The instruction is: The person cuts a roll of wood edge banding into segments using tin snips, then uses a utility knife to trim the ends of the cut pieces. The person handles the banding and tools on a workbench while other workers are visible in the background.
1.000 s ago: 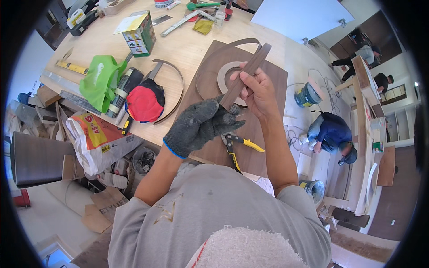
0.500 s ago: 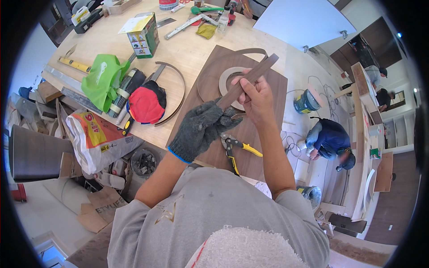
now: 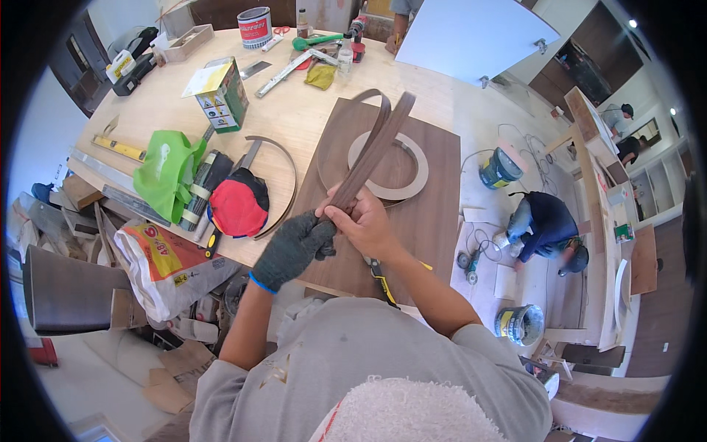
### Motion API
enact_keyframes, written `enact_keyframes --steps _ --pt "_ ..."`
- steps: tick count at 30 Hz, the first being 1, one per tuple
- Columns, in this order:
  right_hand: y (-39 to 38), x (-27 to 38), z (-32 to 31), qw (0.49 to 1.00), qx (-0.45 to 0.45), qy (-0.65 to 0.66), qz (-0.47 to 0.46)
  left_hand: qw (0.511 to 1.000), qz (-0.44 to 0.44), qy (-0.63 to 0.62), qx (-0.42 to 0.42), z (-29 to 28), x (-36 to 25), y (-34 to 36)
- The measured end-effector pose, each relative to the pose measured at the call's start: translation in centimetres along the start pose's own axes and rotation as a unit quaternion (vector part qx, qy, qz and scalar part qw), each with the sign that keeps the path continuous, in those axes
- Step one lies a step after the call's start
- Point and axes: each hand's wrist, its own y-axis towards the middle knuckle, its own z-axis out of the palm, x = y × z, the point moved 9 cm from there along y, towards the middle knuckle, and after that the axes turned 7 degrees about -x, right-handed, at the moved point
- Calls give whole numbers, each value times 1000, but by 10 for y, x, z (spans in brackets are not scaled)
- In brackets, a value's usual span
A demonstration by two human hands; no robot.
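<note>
Both of my hands hold a brown wood-grain edge banding strip (image 3: pixel 372 155), its upper part rising away from me and a curved length looping beside it. My left hand (image 3: pixel 291 247), in a dark grey glove with a blue cuff, is closed round the lower part. My bare right hand (image 3: pixel 362 221) pinches the strip just above the glove. Behind the strip, a roll of edge banding (image 3: pixel 421 168) lies flat on a brown wood-grain board (image 3: pixel 438 228). Yellow-and-black handled cutters (image 3: pixel 381 281) are on the board, partly hidden by my right forearm.
On the pale worktable are a red-and-black pouch (image 3: pixel 239 204), a green bag (image 3: pixel 168 173), a green box-shaped can (image 3: pixel 224 99), a spirit level (image 3: pixel 119 147) and a paint tin (image 3: pixel 255 29). A person (image 3: pixel 549 225) crouches at right near buckets (image 3: pixel 501 168) and an angle grinder (image 3: pixel 470 267).
My right hand has come down along the strip, close to my gloved left hand. The strip stands more upright, and my right forearm now covers more of the cutters. The view has shifted.
</note>
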Motion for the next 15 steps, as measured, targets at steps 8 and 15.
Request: enact_keyframes --steps 8,15 --pt "25 -40 8 991 32 101 80 978 10 203 -41 -32 51 -75" --pt "77 -40 32 933 143 322 73 957 -164 -152 -185 -61 110 -145"
